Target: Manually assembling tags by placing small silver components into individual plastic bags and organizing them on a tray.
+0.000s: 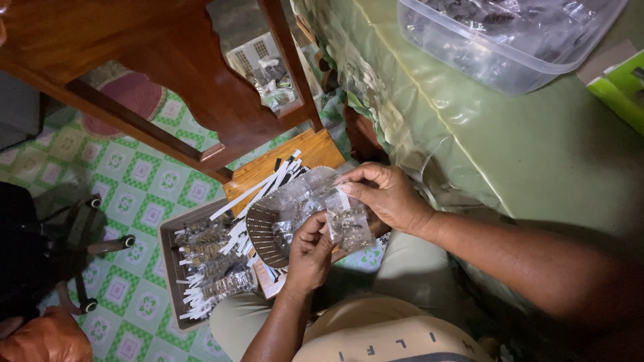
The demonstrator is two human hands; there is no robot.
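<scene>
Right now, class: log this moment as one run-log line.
left hand: pinching small clear plastic bag | right hand: gripping bag's top | below: brown basket, tray of packed bags | table: clear tub

clear plastic tub (510, 47), wooden table leg (201, 100), wheeled chair base (94, 241)

A small clear plastic packet (350, 224) is held above the lap. More clear packets with white paper strips (215, 278) are stacked in the grey tray (169, 265). A green cardboard box (620, 84) is seen at the right edge.
</scene>
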